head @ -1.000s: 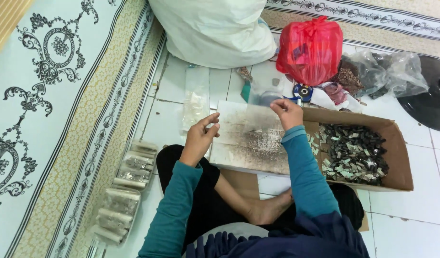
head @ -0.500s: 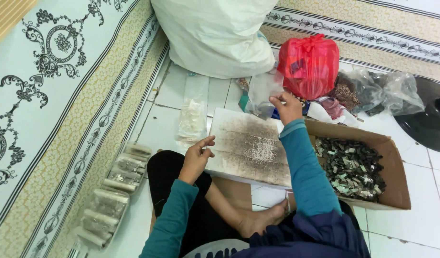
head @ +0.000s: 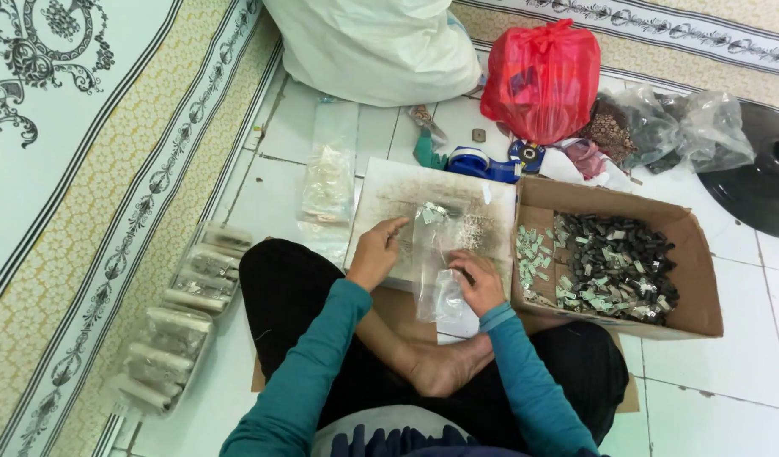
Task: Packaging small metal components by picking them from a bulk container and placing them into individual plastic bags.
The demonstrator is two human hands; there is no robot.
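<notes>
1. Clearly the person sits cross-legged on the tiled floor with a pale, speckled board (head: 389, 199) laid flat just in front of the knees, so both hands can work over it without stretching.
2. A small clear plastic bag (head: 438, 262) hangs upright between the two hands, over the near edge of the board; held that way its mouth faces up and whatever sits in its bottom stays put.
3. The left hand (head: 374, 252) curls at the bag's left side, fingers bent inward and closed on or against the film. I cannot tell exactly how firm the pinch is.
4. The right hand (head: 478, 283) grips the bag lower down on its right edge, fingers folded round the plastic, wrist turned in towards the body.
5. Both forearms, in teal sleeves, angle in from the elbows and meet over the lap.
6. An open cardboard box (head: 698, 254) of small dark pieces lies touching the board on the right-hand side, close to the right hand.
7. A row of filled clear packets (head: 182, 317) lies along the carpet edge on the left side, well apart from the hands.
8. A red plastic bag (head: 542, 80) and a big white sack (head: 373, 46) sit beyond the board.
</notes>
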